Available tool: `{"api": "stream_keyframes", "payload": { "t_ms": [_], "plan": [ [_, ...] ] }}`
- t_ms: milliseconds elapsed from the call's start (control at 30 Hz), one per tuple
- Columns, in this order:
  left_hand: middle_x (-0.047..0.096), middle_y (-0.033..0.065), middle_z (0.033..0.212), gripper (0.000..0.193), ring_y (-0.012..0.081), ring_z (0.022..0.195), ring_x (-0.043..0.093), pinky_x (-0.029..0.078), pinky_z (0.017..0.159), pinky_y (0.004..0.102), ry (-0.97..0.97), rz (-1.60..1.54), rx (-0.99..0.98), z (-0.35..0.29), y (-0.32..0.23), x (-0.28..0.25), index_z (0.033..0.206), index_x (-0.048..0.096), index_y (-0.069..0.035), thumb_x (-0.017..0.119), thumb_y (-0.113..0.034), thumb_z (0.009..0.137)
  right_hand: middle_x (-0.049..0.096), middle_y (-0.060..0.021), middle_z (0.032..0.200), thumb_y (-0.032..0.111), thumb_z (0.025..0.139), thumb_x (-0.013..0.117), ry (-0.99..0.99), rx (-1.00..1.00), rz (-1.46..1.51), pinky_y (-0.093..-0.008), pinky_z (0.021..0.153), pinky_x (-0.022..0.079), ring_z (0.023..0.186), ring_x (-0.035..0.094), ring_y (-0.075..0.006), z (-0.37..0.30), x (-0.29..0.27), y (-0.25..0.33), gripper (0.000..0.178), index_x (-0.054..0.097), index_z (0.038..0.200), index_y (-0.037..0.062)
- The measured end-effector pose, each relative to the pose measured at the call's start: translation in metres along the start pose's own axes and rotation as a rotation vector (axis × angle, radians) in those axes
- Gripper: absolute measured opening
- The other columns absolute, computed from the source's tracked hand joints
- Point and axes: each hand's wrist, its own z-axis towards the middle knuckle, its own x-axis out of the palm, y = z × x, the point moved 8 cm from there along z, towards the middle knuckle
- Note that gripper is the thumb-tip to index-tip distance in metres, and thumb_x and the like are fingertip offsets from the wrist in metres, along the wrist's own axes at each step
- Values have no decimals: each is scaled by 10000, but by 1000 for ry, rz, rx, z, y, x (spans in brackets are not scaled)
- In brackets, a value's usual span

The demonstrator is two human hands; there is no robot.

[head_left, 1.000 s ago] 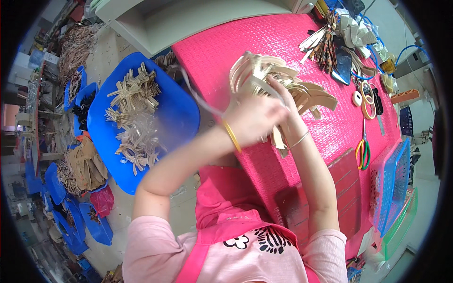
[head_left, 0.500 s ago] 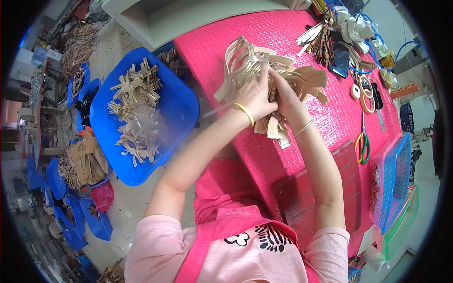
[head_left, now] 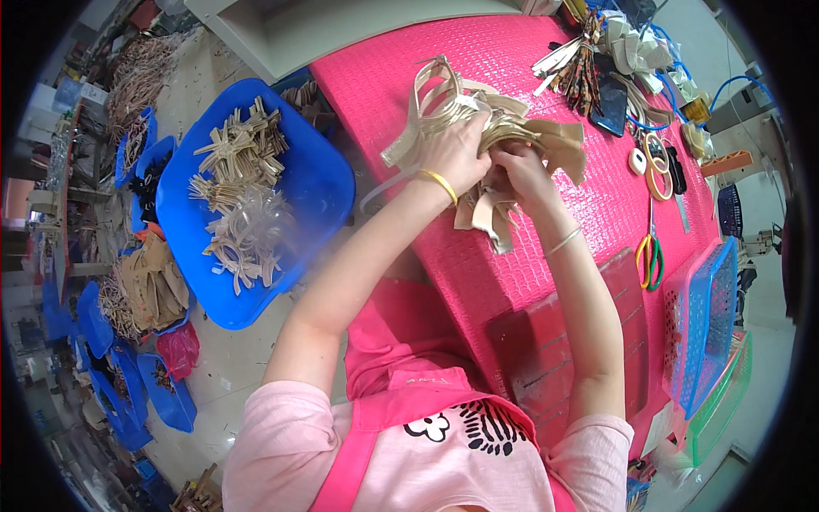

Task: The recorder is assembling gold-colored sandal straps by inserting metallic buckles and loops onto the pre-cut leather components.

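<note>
A thick bundle of beige, leather-like strips (head_left: 559, 147) fans out over the pink-covered table (head_left: 368, 78). Its upper strips curve into loops, and other strips hang toward me. My left hand (head_left: 461, 154) is closed around the bundle's middle, with a pale narrow strip trailing beside the wrist. Against the near side of the bundle, my right hand (head_left: 522, 175) has its fingers curled in and pressed together on the strips. Its fingertips are partly hidden, so I cannot make out whether it pinches one strip or several.
At left stands a blue tub (head_left: 183, 273) holding bundled beige strips (head_left: 243, 158). On the table's right lie scissors (head_left: 651, 260), a tape roll (head_left: 657, 162), a phone (head_left: 610, 107) and patterned strips (head_left: 580, 72). A dark red board (head_left: 537, 358) lies near me, beside plastic baskets (head_left: 701, 328).
My right hand has drawn back toward me, and its straight fingers have curled in at the bundle. My left hand keeps its hold, and the strips have shifted slightly.
</note>
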Motion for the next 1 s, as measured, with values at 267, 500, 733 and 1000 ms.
{"api": "stream_keyframes", "payload": {
  "t_ms": [267,500,733,1000],
  "plan": [
    [583,157,885,435,321,796,576,463,689,402,59,-149,54,-2,-24,3,1045,478,-78,582,-51,624,583,-154,759,62,770,513,-319,-582,-1070,-338,626,456,715,585,-263,-82,16,67,147,590,891,30],
    [584,143,704,228,310,696,590,467,596,407,91,-444,378,-21,-107,19,786,547,-40,626,-147,601,437,-77,581,58,840,473,-193,-207,-1017,-266,520,347,547,375,-133,-167,-29,101,150,455,718,-27],
    [616,97,689,154,235,666,619,481,550,360,203,-151,269,-31,-110,74,777,578,-62,592,-154,654,436,-172,596,77,821,478,-90,-62,-1396,-340,478,332,512,382,-295,-185,-4,85,153,438,711,-22],
    [621,110,716,145,241,682,620,481,555,359,170,-206,312,-39,-112,82,795,588,-70,544,-161,692,467,-160,974,54,822,449,-118,-369,-1835,-431,602,422,743,517,-357,-181,48,84,65,459,835,-9]
  ]
}}
